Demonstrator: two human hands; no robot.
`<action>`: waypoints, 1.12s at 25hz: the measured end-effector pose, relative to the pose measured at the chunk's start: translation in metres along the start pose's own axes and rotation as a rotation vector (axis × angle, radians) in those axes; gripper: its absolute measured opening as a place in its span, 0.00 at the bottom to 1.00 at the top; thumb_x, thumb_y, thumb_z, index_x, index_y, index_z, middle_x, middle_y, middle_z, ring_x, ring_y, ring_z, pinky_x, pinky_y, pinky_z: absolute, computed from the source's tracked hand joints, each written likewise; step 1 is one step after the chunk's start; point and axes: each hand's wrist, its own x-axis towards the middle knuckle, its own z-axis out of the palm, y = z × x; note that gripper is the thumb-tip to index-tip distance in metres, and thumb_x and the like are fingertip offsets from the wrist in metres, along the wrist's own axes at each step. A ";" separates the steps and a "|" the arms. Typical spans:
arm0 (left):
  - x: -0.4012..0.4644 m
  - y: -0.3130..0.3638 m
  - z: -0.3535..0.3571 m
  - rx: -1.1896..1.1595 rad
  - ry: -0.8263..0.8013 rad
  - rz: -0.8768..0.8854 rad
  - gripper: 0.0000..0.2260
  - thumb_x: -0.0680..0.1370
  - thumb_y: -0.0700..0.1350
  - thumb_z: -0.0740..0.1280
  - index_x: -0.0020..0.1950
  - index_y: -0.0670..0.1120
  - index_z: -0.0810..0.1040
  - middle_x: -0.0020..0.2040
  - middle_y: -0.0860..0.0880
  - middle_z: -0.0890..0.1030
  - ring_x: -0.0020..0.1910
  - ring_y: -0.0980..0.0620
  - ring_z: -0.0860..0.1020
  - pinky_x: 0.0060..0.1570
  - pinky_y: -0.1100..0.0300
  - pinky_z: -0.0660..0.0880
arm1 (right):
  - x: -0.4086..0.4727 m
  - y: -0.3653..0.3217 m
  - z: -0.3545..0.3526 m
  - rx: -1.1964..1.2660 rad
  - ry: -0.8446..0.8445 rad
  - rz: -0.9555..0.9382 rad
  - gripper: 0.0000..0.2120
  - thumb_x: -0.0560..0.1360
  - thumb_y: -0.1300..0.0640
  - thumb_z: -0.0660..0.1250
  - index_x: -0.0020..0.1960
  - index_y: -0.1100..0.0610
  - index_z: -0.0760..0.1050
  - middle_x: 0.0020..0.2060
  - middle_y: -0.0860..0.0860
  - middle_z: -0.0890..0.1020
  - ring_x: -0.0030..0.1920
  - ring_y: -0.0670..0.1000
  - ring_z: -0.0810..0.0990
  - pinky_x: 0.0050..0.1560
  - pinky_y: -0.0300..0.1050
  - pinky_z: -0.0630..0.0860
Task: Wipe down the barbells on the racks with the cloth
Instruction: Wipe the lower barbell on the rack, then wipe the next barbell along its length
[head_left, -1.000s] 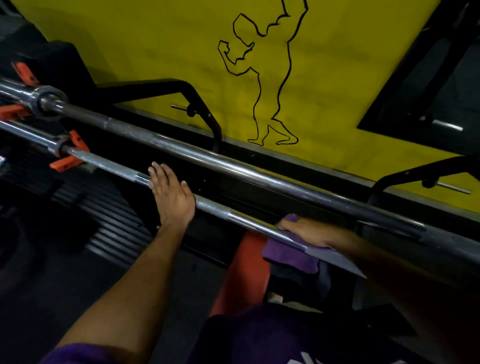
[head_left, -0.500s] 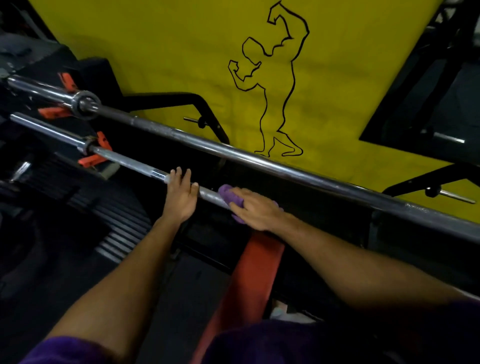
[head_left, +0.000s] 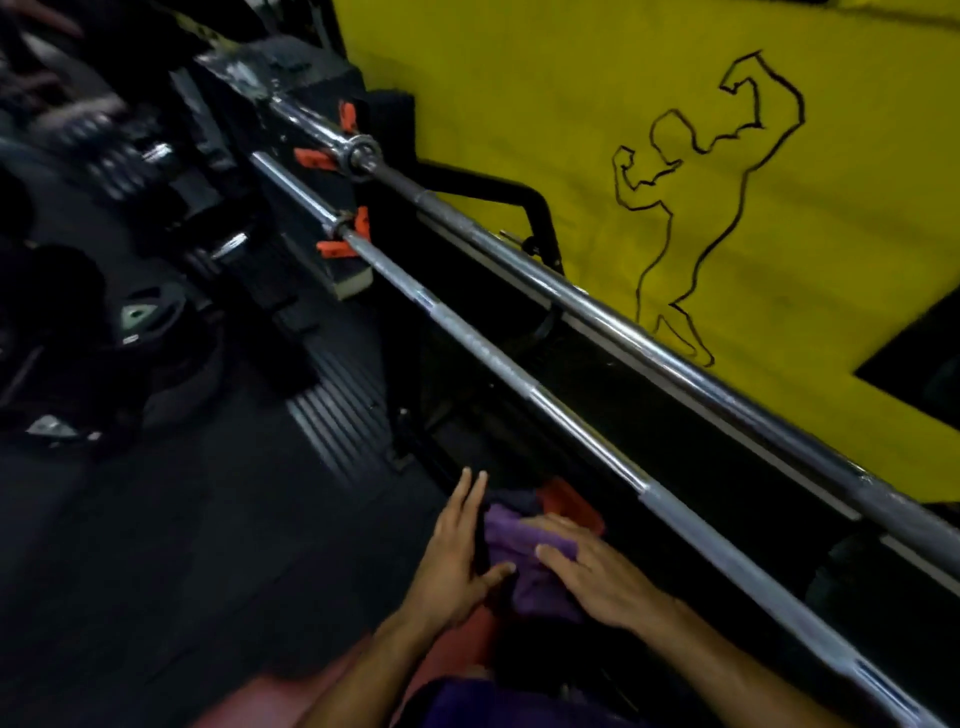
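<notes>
Two steel barbells lie on the rack, running diagonally from upper left to lower right: the near barbell (head_left: 519, 387) and the far barbell (head_left: 649, 338). Both of my hands are off the bars, below the near one. My right hand (head_left: 597, 577) holds the purple cloth (head_left: 535, 582), fingers draped over its top; its thumb is hidden. To the cloth's left is my left hand (head_left: 454, 556), fingers straight, with only the thumb tip touching the cloth.
Orange rack hooks (head_left: 332, 249) carry the bars' left ends. A red bench pad (head_left: 571, 506) lies under my hands. Weight plates (head_left: 145, 317) and dumbbells crowd the dark floor at the left. A yellow wall (head_left: 545, 104) with a bodybuilder outline stands behind the rack.
Both hands have come off the near barbell and dropped toward me. The right hand brought the cloth along, and the left now meets it. The view has swung left and down.
</notes>
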 end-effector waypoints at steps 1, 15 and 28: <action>-0.010 0.005 0.004 0.031 -0.034 -0.012 0.37 0.75 0.63 0.71 0.79 0.49 0.65 0.82 0.49 0.58 0.81 0.54 0.54 0.78 0.58 0.56 | -0.009 0.004 0.005 0.021 -0.046 0.001 0.13 0.83 0.55 0.59 0.64 0.44 0.76 0.60 0.40 0.75 0.63 0.33 0.72 0.68 0.35 0.66; -0.281 0.092 -0.008 -0.331 0.366 -0.623 0.13 0.79 0.52 0.70 0.63 0.56 0.75 0.55 0.54 0.80 0.54 0.58 0.77 0.62 0.51 0.76 | -0.071 -0.019 0.124 -0.140 -0.428 -0.127 0.32 0.72 0.33 0.70 0.71 0.46 0.71 0.65 0.39 0.79 0.66 0.38 0.75 0.69 0.41 0.70; -0.664 0.151 -0.071 -0.092 0.877 -0.899 0.21 0.79 0.58 0.69 0.70 0.56 0.72 0.63 0.61 0.79 0.62 0.64 0.77 0.63 0.59 0.74 | -0.202 -0.283 0.446 -0.367 -1.037 -0.795 0.08 0.77 0.48 0.64 0.55 0.38 0.72 0.47 0.25 0.78 0.48 0.27 0.76 0.47 0.26 0.68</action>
